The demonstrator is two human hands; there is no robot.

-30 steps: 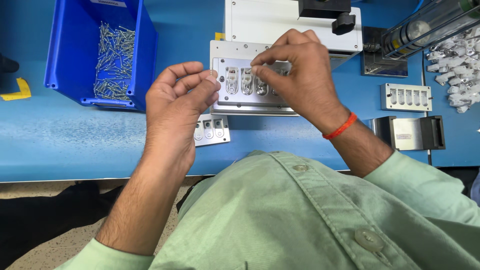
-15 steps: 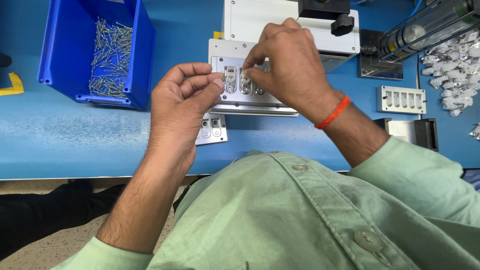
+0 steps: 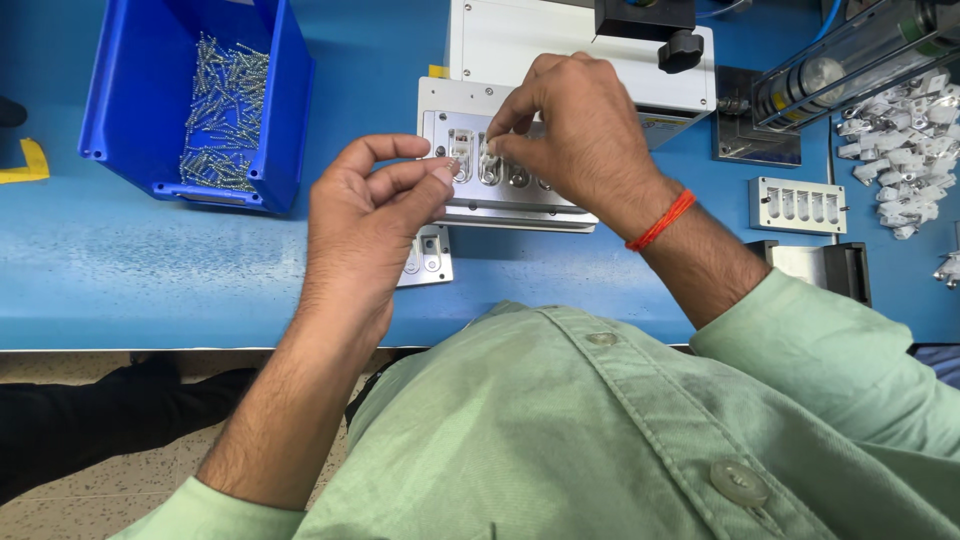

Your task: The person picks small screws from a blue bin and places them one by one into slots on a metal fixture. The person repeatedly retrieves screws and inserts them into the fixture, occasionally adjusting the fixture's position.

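A grey metal fixture plate with a row of small pockets lies on the blue bench in front of a white machine. My right hand is over the plate, its thumb and forefinger pinched on a small pale part at the second pocket from the left. My left hand hovers just left of and below the plate, fingers curled with the thumb pressed to the forefinger. Nothing shows between them. My right hand hides the plate's right-hand pockets.
A blue bin holding several screws stands at the left. A small metal block lies under my left hand. To the right are a slotted metal block, a black-sided bracket, white plastic parts and a clear cylinder.
My right hand has shifted left along the plate's pockets. My left hand has drawn closer to the plate's left end, with its fingers staying curled.
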